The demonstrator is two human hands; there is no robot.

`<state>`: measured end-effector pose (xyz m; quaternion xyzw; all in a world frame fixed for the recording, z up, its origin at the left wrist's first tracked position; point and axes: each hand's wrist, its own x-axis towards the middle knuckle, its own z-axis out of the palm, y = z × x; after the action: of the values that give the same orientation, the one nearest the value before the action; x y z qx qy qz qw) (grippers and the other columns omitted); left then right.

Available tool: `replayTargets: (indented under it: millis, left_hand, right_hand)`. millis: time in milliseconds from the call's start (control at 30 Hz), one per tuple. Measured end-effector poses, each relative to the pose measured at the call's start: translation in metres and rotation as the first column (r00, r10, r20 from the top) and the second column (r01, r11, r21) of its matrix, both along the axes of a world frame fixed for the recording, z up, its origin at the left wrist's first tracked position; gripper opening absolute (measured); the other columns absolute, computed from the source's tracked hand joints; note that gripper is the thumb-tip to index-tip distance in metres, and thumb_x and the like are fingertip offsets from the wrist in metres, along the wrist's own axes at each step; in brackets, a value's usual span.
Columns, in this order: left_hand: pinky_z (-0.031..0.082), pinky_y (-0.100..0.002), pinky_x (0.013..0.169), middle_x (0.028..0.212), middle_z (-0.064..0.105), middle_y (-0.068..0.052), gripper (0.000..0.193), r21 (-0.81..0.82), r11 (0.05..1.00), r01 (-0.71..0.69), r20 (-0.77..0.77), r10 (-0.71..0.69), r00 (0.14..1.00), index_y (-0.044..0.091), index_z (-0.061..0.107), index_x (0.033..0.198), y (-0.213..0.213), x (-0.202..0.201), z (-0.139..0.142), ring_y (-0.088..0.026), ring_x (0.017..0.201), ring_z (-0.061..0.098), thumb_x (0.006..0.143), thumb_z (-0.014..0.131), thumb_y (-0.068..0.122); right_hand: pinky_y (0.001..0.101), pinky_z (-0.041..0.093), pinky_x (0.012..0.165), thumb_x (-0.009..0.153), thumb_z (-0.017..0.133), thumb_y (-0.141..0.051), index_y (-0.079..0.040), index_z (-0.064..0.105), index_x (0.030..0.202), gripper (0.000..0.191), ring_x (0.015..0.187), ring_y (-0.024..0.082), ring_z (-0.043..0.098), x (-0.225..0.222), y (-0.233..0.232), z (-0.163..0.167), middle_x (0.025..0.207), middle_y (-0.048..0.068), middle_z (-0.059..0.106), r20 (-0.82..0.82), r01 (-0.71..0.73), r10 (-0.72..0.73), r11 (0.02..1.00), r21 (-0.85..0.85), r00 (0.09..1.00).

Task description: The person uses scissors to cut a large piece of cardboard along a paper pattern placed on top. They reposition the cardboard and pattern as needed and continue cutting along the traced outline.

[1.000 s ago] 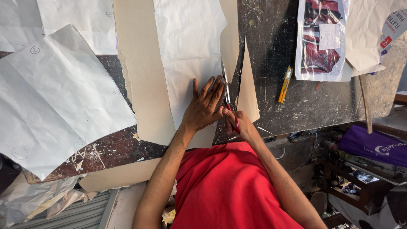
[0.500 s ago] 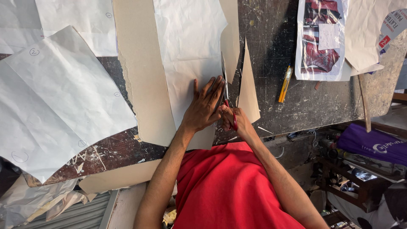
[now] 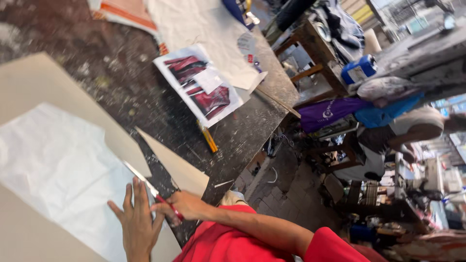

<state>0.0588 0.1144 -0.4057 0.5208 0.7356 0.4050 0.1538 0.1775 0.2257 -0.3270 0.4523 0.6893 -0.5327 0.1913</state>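
1. Right hand (image 3: 187,206) is gripping the red handles of the scissors (image 3: 145,183), fingers curled tight; blades are sticking out just past the fingertips, over the card's cut edge.
2. Left hand (image 3: 138,223) is lying flat, fingers spread, pressing the white paper (image 3: 58,170) onto the card (image 3: 39,82), touching the scissors' side.
3. A cut-off card wedge (image 3: 177,167) is lying just beside the blades; a yellow pencil (image 3: 209,139) and printed sheet (image 3: 199,90) are sitting farther off on the table (image 3: 121,58).
4. Scissors' long axis is running diagonally, tips pointing up-left.

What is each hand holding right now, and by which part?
The right hand holds scissors by their red handles, blades pointing into the cardboard. The left hand holds nothing; it presses flat on the white paper.
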Motion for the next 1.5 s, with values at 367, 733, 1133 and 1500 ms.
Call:
replayTargets:
  millis: [367,733,1133,1500]
  left_hand:
    - [0.002,-0.085,0.109,0.164,0.02,-0.028,0.106,-0.006,1.0,-0.001,-0.039,0.001,0.999,-0.007,0.019,0.156,0.006,0.005,-0.019,-0.048,0.148,0.023,0.076,0.064,0.047]
    - [0.002,-0.081,0.111,0.165,0.02,-0.025,0.106,-0.064,0.998,-0.027,-0.082,0.022,0.996,-0.005,0.024,0.155,0.006,0.008,-0.014,-0.045,0.149,0.021,0.073,0.065,0.048]
    - [0.008,-0.073,0.119,0.165,0.025,-0.019,0.102,-0.087,0.994,-0.071,-0.157,0.057,0.986,-0.002,0.029,0.154,0.003,0.009,0.003,-0.037,0.151,0.024,0.073,0.064,0.051]
    - [0.015,-0.064,0.12,0.161,0.034,-0.021,0.107,0.063,0.997,-0.047,0.132,0.038,0.991,-0.003,0.028,0.156,0.001,0.004,-0.001,-0.04,0.153,0.026,0.078,0.07,0.057]
  right_hand:
    - [0.0293,0.054,0.055,0.092,0.061,-0.069,-0.006,0.058,0.06,0.071,0.054,0.015,0.066,0.012,0.001,-0.001,0.056,0.006,0.061,-0.115,0.107,-0.121,0.987,-0.12,0.986]
    - [0.0301,0.055,0.054,0.091,0.06,-0.072,-0.005,0.055,0.059,0.075,0.054,0.016,0.067,0.017,0.002,-0.006,0.056,0.006,0.059,-0.134,0.085,-0.1,0.99,-0.111,0.986]
    - [0.0303,0.055,0.056,0.09,0.057,-0.076,-0.006,0.056,0.06,0.076,0.055,0.016,0.068,0.012,0.001,0.007,0.056,0.007,0.061,-0.132,0.058,-0.068,0.996,-0.071,0.989]
    - [0.0329,0.054,0.059,0.092,0.05,-0.014,-0.011,0.07,0.113,0.029,0.056,0.016,0.065,0.018,0.005,-0.031,0.059,0.008,0.062,-0.34,-0.026,-0.018,0.992,-0.126,0.94]
